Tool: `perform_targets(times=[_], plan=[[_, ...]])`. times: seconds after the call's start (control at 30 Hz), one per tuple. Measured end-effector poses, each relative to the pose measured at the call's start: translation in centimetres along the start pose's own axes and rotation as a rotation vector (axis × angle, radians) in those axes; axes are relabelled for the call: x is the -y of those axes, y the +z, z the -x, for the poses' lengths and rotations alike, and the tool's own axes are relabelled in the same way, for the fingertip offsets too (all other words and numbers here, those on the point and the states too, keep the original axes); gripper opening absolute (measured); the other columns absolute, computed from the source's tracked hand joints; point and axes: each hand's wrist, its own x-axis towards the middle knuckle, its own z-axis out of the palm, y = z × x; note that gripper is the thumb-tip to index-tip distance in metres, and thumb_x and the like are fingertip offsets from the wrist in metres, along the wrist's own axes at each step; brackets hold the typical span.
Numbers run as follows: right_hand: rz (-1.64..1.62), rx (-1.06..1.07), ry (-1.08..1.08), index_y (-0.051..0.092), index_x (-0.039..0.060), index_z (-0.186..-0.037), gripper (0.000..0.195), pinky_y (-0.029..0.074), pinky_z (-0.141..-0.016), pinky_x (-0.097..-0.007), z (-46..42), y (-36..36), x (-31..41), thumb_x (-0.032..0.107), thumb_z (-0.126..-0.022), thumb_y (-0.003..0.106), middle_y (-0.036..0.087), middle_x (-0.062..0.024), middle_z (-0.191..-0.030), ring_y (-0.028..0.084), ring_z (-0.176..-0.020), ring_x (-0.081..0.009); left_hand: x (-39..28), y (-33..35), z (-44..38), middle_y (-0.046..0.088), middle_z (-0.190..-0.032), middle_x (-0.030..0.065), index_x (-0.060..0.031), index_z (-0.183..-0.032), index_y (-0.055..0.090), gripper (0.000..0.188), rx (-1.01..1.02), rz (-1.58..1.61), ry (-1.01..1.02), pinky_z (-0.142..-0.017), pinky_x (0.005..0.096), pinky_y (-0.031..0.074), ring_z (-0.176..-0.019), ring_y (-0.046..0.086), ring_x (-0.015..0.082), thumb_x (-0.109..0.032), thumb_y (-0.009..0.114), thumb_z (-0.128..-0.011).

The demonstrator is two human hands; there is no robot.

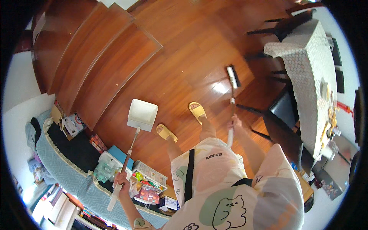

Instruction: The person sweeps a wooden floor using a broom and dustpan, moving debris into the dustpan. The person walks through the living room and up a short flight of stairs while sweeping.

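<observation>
My left hand grips the handle of a long-handled white dustpan, whose pan lies on the wooden floor to the left of my yellow slippers. My right hand is closed around the handle of a broom with a white head and dark bristles. The broom head rests on the floor ahead and to the right, near the dining chairs. A few small pale specks show on the floor between broom and steps.
Wooden steps rise at the upper left. Along the left stand a blue-covered sofa, boxes and a white basket of packets. A table with a patterned cloth and dark chairs stand on the right.
</observation>
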Motion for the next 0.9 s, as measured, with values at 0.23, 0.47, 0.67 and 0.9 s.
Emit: perform_targets(times=[0.23,0.47,0.67,0.9], plan=[[0.069,0.284,0.032,0.031,0.036,-0.13,0.044,0.027,-0.033,-0.024,13.5,9.2,-12.5,0.022,-0.088,0.033,0.033,0.0007,-0.058,0.028,-0.039,-0.0095,-5.9,0.4,0.1,0.037,-0.061,0.0009,-0.0053,-0.079,0.034,0.016,-0.071,-0.025,-0.091,-0.041,0.0233,0.035,-0.043,0.035,0.0082,-0.014,0.036,-0.092],[0.007,0.323,-0.068,0.037,0.0298,-0.128,0.038,0.027,-0.032,-0.0247,18.5,7.7,-13.9,0.028,-0.09,0.035,0.033,0.0009,-0.052,0.029,-0.035,-0.0096,-8.5,1.5,2.5,0.039,-0.061,0.001,-0.0035,-0.077,0.038,0.016,-0.072,-0.22,-0.122,-0.04,0.0202,0.03,-0.042,0.039,0.0061,-0.009,0.033,-0.091],[0.235,0.094,-0.418,0.05,0.0251,-0.117,0.032,0.034,-0.032,-0.03,7.2,10.5,-8.7,0.027,-0.087,0.04,0.039,-0.002,-0.053,0.041,-0.039,-0.0159,-9.6,2.7,1.2,0.038,-0.058,-0.0002,-0.0038,-0.08,0.037,0.015,-0.143,-0.419,-0.099,-0.038,0.0195,0.029,-0.038,0.034,0.0046,-0.012,0.032,-0.092],[0.225,0.14,-0.157,0.049,0.0198,-0.102,0.018,0.031,-0.032,-0.0287,13.2,17.3,-23.2,0.03,-0.088,0.042,0.037,-0.0005,-0.052,0.036,-0.037,-0.0149,-11.4,4.3,-0.6,0.04,-0.056,0.0012,-0.0068,-0.068,0.038,0.027,-0.169,-0.405,-0.188,-0.042,0.022,0.034,-0.039,0.036,0.0079,-0.017,0.032,-0.093]])
